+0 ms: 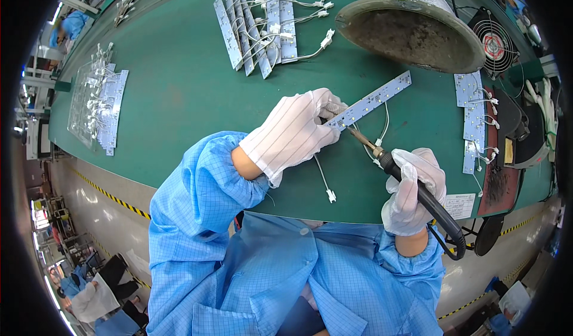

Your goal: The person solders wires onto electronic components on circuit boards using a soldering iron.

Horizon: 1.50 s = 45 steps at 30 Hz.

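Note:
My left hand [301, 130], in a white striped glove, grips the near end of a light-blue LED circuit strip [376, 101], which slants up to the right. In my gloved right hand [415, 190] is a soldering iron [391, 166] with a black handle. Its tip meets or nearly meets the strip close to my left fingers; exact contact is hard to tell. Thin white wires run from the strip, and a white connector [331, 196] on one wire rests on the green table below my left hand.
Several LED strips with wires [256, 31] lie at the back; more lie at left [111, 112] and right [473, 121]. A metal fume hood [412, 28] hangs at back right, beside a fan [494, 43]. A black soldering stand [516, 130] and a paper label [459, 206] are at right.

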Tool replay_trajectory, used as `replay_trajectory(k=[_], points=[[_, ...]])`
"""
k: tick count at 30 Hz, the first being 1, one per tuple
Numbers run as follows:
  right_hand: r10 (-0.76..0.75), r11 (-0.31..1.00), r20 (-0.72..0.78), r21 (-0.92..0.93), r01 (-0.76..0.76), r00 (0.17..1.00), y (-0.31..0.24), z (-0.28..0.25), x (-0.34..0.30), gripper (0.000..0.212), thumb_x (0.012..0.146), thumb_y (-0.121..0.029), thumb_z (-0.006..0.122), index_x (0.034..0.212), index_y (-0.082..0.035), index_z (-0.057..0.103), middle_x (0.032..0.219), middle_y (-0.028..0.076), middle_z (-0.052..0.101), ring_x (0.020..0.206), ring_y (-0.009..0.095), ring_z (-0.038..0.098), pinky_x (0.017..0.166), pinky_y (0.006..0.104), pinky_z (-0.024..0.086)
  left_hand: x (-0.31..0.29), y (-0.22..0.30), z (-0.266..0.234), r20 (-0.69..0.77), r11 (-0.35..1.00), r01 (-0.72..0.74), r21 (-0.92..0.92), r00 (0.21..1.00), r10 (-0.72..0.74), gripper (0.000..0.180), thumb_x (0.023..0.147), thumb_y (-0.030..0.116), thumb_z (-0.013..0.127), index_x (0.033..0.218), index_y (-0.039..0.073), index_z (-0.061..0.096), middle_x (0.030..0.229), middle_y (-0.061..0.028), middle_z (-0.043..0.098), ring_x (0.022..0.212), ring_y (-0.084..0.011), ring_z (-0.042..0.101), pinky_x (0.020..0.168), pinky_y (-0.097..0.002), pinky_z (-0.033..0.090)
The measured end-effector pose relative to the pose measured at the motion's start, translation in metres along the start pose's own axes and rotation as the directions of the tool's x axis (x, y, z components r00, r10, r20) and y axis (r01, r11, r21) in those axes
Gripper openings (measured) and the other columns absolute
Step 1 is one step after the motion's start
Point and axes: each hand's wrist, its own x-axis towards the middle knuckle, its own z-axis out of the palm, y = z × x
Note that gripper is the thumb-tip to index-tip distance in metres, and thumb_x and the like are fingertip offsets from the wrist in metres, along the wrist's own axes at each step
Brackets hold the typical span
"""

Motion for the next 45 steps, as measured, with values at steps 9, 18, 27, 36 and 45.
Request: replay_trajectory(k=[9,18,27,36,45], points=[[-0.050,0.995,-0.006,-0.087,0.049,0.999,0.002,0.002,0.001,0.019,0.085,-0.008,0.048,0.097,0.005,0.057,0.075,0.014,0.058,0.062,0.017,0.050,0.055,0.0293,0.040,0.001,-0.005,0.001,-0.006,1.000,-0.001,-0.003,1.000,0.001,0.031,0.077,0.010,0.064,0.103,-0.005,0.060,0.092,-0.0205,0.070,0.082,-0.0324,0.069,0.074,-0.0361,0.055],[-0.501,0.805,-0.108,-0.424,0.416,0.859,0.018,-0.004,0.007,0.018,0.085,0.002,0.048,0.100,0.007,0.054,0.093,0.017,0.062,0.068,0.025,0.057,0.060,0.0337,0.047,-0.022,0.013,-0.034,0.200,0.895,-0.086,0.437,0.980,-0.003,0.044,0.082,0.041,0.067,0.100,0.002,0.062,0.084,-0.0172,0.067,0.078,-0.0313,0.066,0.066,-0.0407,0.053],[-0.035,0.999,-0.258,-0.035,0.026,0.966,0.006,0.001,-0.004,0.017,0.085,-0.003,0.049,0.100,0.005,0.053,0.088,0.017,0.065,0.065,0.022,0.055,0.061,0.0331,0.046,-0.007,0.015,0.009,-0.009,0.919,0.009,0.395,1.000,-0.006,0.042,0.075,0.028,0.072,0.103,-0.001,0.061,0.078,-0.0159,0.065,0.070,-0.0292,0.064,0.063,-0.0374,0.051],[-0.180,0.979,0.006,-0.098,0.180,0.984,0.005,-0.006,0.000,0.022,0.083,-0.008,0.047,0.101,0.004,0.054,0.084,0.016,0.064,0.063,0.022,0.051,0.059,0.0354,0.044,-0.006,0.011,0.003,0.067,0.985,0.085,0.148,0.993,-0.096,0.035,0.077,0.019,0.066,0.106,-0.001,0.063,0.077,-0.0153,0.064,0.068,-0.0252,0.059,0.063,-0.0357,0.048],[-0.087,0.996,0.008,0.021,0.087,0.996,0.003,-0.005,0.002,0.024,0.084,-0.009,0.046,0.103,0.005,0.052,0.084,0.016,0.062,0.069,0.024,0.052,0.064,0.0354,0.044,-0.003,0.001,0.009,0.023,0.995,0.034,0.090,0.999,-0.037,0.031,0.076,0.020,0.070,0.097,-0.001,0.062,0.064,-0.0152,0.051,0.060,-0.0352,0.052,0.057,-0.0431,0.041]])
